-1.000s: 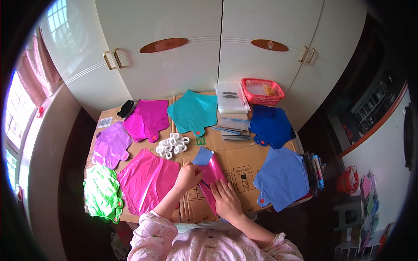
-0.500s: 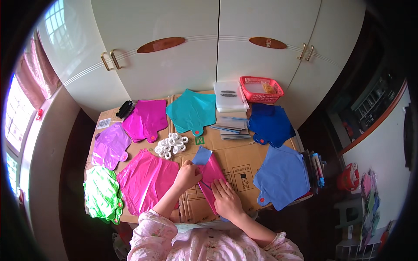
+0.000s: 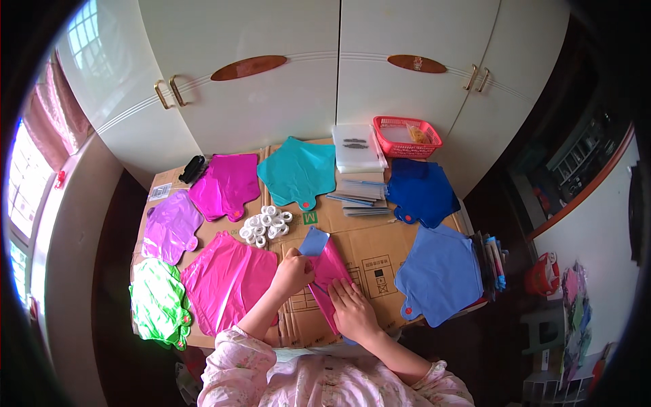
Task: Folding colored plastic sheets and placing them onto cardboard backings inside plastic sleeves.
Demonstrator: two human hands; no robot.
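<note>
A pink foil balloon [image 3: 330, 266], folded into a narrow strip, lies slantwise on the cardboard before me. A light blue foil piece [image 3: 314, 242] sticks out past its far end. My left hand [image 3: 293, 273] has its fingers closed in a pinch at the strip's left edge; the fingertips are partly hidden. Flat on the right side of the strip rests my right hand [image 3: 352, 312], fingers stretched out and pressing it down. Left of my left hand is a stack of flat pink foil balloons [image 3: 227, 281].
White ring-shaped rolls [image 3: 266, 225] are heaped beyond my left hand. Flat foil balloons in teal [image 3: 298, 173], green [image 3: 159, 298] and blue [image 3: 441, 275] ring the cardboard. At the back stand clear plastic bags [image 3: 358, 152], folded packets [image 3: 359, 197] and a red basket [image 3: 407, 138].
</note>
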